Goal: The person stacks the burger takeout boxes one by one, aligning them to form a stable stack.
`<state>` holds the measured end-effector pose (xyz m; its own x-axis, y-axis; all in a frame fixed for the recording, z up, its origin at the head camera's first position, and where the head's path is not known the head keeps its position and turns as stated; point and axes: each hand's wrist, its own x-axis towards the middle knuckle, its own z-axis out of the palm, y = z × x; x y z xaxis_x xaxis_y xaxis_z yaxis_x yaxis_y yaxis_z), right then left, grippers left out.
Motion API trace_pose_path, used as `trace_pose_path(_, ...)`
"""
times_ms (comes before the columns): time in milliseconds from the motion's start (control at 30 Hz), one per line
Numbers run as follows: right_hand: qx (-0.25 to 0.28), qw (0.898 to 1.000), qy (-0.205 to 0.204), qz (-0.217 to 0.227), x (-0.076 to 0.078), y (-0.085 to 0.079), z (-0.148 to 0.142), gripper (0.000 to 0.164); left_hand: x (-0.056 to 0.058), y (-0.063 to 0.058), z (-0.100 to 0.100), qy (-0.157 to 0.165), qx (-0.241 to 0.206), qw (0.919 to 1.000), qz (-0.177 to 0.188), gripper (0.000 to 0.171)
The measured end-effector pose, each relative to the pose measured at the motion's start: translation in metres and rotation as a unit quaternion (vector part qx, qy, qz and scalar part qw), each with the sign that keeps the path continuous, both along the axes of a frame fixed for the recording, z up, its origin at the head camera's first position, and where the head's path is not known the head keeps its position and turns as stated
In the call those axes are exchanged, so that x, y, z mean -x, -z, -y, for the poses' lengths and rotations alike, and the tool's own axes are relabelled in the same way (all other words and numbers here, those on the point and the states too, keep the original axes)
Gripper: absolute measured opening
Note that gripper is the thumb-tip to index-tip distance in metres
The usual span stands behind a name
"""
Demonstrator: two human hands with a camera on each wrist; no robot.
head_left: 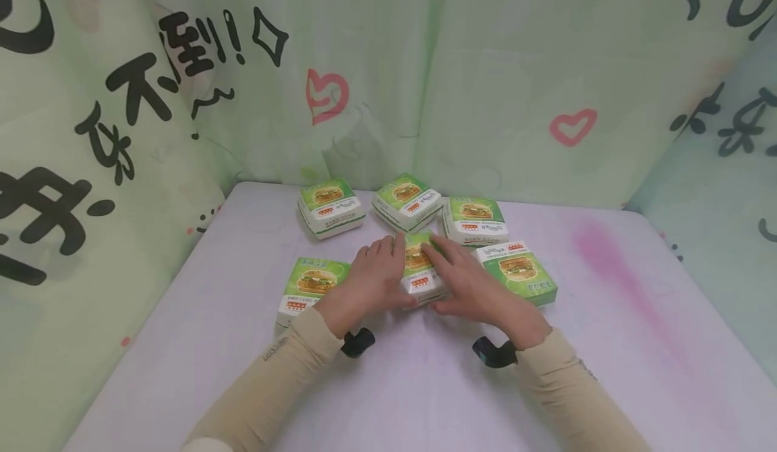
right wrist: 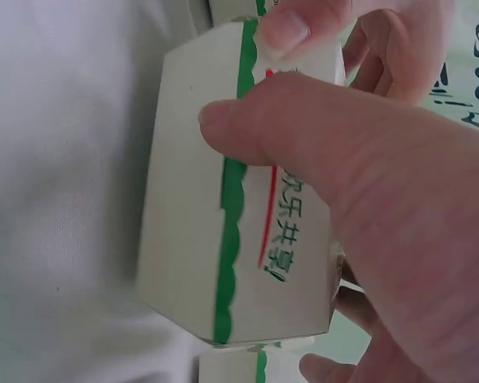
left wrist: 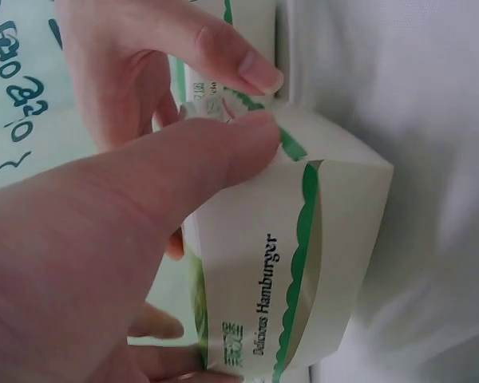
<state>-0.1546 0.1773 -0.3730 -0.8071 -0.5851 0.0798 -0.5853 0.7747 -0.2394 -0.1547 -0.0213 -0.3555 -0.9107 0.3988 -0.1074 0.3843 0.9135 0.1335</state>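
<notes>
"Holding anything, those two?"

"Yes, one burger box [head_left: 419, 282], between them. The left hand [head_left: 373, 273] has its left side, the right hand [head_left: 470, 283] its right."

"Spread flat, or gripping?"

"Gripping. Each hand's fingers curve over the top and side, with the thumb brought round to the near side, so each is parted only as far as the box demands."

"And the thumbs?"

"In the left wrist view, the left thumb [left wrist: 223, 148] lies across a corner of the carton, the other thumb's tip just beside it. In the right wrist view, the right thumb [right wrist: 255, 120] presses a white side with a green scalloped edge."

"Is the box touching the table [head_left: 425, 384]?"

"I can't tell. It sits low over the middle, right between the palms, its burger picture upward."

"What's around it?"

"To the left, partly behind the left hand, a near-left box [head_left: 315, 280]. To the right, just beyond the right hand, a right-hand box [head_left: 519, 270]. On the far side stand three more: far-left box [head_left: 330, 208], far-middle box [head_left: 407, 201] and far-right box [head_left: 475, 219]."
</notes>
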Motion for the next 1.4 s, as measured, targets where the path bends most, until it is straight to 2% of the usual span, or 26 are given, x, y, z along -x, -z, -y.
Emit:
trace_pose_path(200,-0.024,1.0,-0.004,0.011,0.0,-0.001,0.002,0.104,0.0,-0.002,0.0,0.036,-0.005,0.9984,0.043,0.119)
trace_pose_path(433,-0.055,0.998,0.006,0.042,-0.002,-0.002,0.003,0.105,-0.001,0.001,-0.001,0.04,0.023,0.9966,0.068,0.114)
trace_pose_path(700,-0.081,0.995,0.026,0.045,-0.005,-0.002,0.002,0.109,-0.004,0.005,-0.008,0.053,0.049,0.9966,0.041,0.114)
trace_pose_path(967,-0.099,0.994,0.03,0.025,-0.005,0.0,0.004,0.104,-0.007,0.006,-0.008,0.051,0.072,0.9959,0.017,0.111)
trace_pose_path(1233,-0.087,0.995,0.04,0.033,-0.007,0.001,0.006,0.105,-0.006,0.008,-0.006,0.051,0.064,0.9965,0.015,0.112)
trace_pose_path(1400,-0.073,0.996,0.036,0.027,-0.01,0.001,0.007,0.104,-0.006,0.008,-0.006,0.05,0.074,0.9959,0.012,0.113)
